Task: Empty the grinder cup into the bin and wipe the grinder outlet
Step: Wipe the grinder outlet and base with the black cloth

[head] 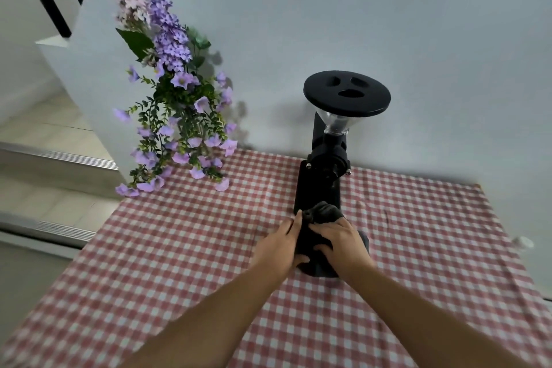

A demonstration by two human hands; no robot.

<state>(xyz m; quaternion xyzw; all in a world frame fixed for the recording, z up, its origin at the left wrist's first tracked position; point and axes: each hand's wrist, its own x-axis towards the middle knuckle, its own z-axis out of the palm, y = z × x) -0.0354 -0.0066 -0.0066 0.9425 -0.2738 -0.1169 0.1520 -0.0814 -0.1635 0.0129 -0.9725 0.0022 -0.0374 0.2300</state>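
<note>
While left hand (280, 243) and right hand (343, 240) grip the dark cloth (324, 213), the grinder outlet (335, 171) looks unwiped — cup, bin unseen.

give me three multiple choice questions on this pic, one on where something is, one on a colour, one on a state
1. Where do the purple flowers stand relative to the grinder?
A. to its left
B. to its right
C. on top of it

2. What colours are on the checked tablecloth?
A. blue and white
B. red and white
C. green and yellow

3. What are the left hand and right hand doing?
A. both lie flat on the table, apart
B. both hold a dark cloth at the front of the grinder
C. one lifts the hopper lid

Answers:
1 A: the flowers are at the table's back left corner and the grinder is nearer the middle.
2 B: the checks are red and white.
3 B: both hands are closed on the bunched cloth at the grinder's base.
</note>
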